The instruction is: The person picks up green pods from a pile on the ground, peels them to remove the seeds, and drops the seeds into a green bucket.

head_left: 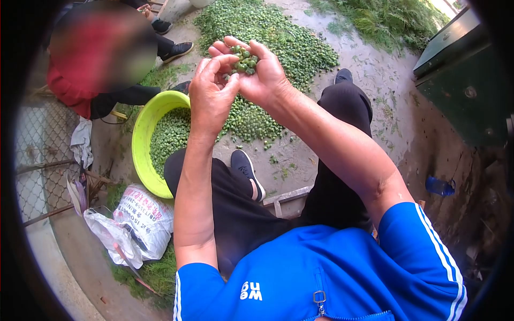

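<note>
Pieces [245, 62] of green produce, small and rounded, gathered in the upturned palm of the right hand [262, 77], right of the tub [142, 144] and raised above the floor [300, 160]. Right fingers apart and slightly curled, cradling the loose heap rather than clamped on it. Left hand [206, 99] nearer the tub, just right of the rim in view, with thumb and index finger bent close together against the heap's edge; cannot tell about any piece pinched between. Tub of smooth yellow-green plastic, round and wide-rimmed, with a pebbly bed of similar produce [171, 136] inside. Right of the tub and beyond, a broad, grainy green pile [273, 37] across smooth grey floor. Past that pile, farthest from the tub, a soft tangle of feathery stalks [385, 21]. On the wearer's side of the tub, a crinkled white sack [144, 214] with red and dark print. Left of the tub, diamond-patterned wire mesh [45, 139] and another person in a red top [67, 88].
</note>
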Available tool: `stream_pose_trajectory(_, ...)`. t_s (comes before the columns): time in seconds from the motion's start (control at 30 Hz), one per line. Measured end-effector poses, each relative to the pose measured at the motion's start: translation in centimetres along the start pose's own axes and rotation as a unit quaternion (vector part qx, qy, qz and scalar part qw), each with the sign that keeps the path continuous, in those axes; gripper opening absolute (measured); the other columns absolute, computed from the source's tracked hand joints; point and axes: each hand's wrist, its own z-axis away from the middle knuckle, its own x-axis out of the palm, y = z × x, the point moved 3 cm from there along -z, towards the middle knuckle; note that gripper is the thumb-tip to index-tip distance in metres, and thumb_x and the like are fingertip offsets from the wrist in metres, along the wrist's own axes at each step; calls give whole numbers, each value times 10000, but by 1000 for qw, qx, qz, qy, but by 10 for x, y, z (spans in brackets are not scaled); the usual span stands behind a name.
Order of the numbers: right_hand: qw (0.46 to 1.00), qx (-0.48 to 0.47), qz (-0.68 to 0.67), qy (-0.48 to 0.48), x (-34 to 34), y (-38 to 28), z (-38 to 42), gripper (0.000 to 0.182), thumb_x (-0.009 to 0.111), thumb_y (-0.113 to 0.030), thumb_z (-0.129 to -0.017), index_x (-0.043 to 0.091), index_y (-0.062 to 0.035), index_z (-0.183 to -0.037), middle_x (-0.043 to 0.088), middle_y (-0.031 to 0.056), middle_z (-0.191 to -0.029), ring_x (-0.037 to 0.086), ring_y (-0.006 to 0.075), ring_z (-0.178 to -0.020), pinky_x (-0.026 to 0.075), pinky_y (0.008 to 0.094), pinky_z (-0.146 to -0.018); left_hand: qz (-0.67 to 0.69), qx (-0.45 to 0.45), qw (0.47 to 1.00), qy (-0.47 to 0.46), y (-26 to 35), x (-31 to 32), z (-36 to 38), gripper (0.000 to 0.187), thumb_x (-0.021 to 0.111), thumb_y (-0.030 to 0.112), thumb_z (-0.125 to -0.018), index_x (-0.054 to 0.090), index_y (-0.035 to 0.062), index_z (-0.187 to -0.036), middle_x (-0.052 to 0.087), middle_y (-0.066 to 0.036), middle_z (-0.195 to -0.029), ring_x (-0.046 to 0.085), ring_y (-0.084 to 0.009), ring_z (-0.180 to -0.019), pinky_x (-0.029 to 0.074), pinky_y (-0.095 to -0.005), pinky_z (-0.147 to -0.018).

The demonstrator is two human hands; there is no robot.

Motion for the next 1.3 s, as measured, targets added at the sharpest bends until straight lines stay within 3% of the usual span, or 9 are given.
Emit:
stream_pose_trajectory(0.3,998,-12,50,32,-1,1,4,451,254,-331,-992,500,14,-1146,565,183,-1092,544,298,-1067,459,435,-942,142,-73,986,-41,-7,6,1,244,681,-12,-779,628,3,-1017,595,-47,-980,619,-106,-838,509,-235,-744)
stream_pose_trajectory(0.4,996,-20,65,50,-1,1,5,475,253,-325,-990,509,27,-1182,542,194,-1195,491,310,-1180,399,465,-1023,106,-69,990,-59,-6,10,2,219,692,-6,-774,629,-2,-984,588,-43,-963,613,-98,-808,505,-230,-720)
stream_pose_trajectory(0.47,996,-18,70,49,-2,1,4,477,256,-328,-989,514,28,-1172,545,195,-1191,492,309,-1179,403,465,-1020,107,-56,990,-76,-8,12,1,193,675,7,-809,599,14,-987,564,40,-736,503,-5,-604,370,-160,-489)
stream_pose_trajectory(0.8,997,-7,35,69,-14,7,-1,437,286,-344,-978,512,14,-1084,564,184,-1053,552,303,-1030,474,458,-911,17,-76,992,-96,-9,5,1,154,648,18,-824,605,20,-973,591,9,-828,522,-21,-633,425,-168,-528)
stream_pose_trajectory(0.87,999,11,-32,28,-14,6,-3,465,280,-313,-976,508,56,-1143,537,232,-1148,491,341,-1156,402,491,-1016,292,-136,941,-101,-13,-3,-1,148,632,29,-837,599,-2,-978,602,-31,-837,573,-68,-685,483,-205,-582)
stream_pose_trajectory(1.0,996,-6,-72,43,-3,4,-1,447,281,-269,-977,471,83,-1174,475,253,-1212,451,375,-1186,358,496,-1066,644,-240,725,-51,-14,-25,-9,205,577,99,-894,543,-7,-1066,583,-65,-957,488,-85,-633,431,-191,-517)
stream_pose_trajectory(1.1,998,3,-60,24,-2,6,0,461,273,-287,-985,467,83,-1179,477,251,-1200,455,369,-1184,364,490,-1059,663,-244,707,-44,-7,-32,-10,202,571,143,-913,553,-12,-1042,575,-68,-937,445,-77,-599,370,-175,-459)
stream_pose_trajectory(1.2,999,12,-40,15,-1,7,1,470,266,-316,-994,493,62,-1155,513,234,-1163,471,363,-1177,386,475,-1033,634,-224,739,-43,-29,-30,-11,220,586,162,-914,572,-9,-1052,583,-56,-928,434,-65,-580,295,-157,-408)
stream_pose_trajectory(1.3,1000,14,-1,19,-3,8,2,474,267,-315,-994,489,62,-1175,526,210,-1117,500,345,-1131,407,472,-1007,452,-195,870,-14,-29,-26,-10,228,634,113,-880,613,4,-1079,606,-26,-870,433,-28,-581,242,-148,-390)
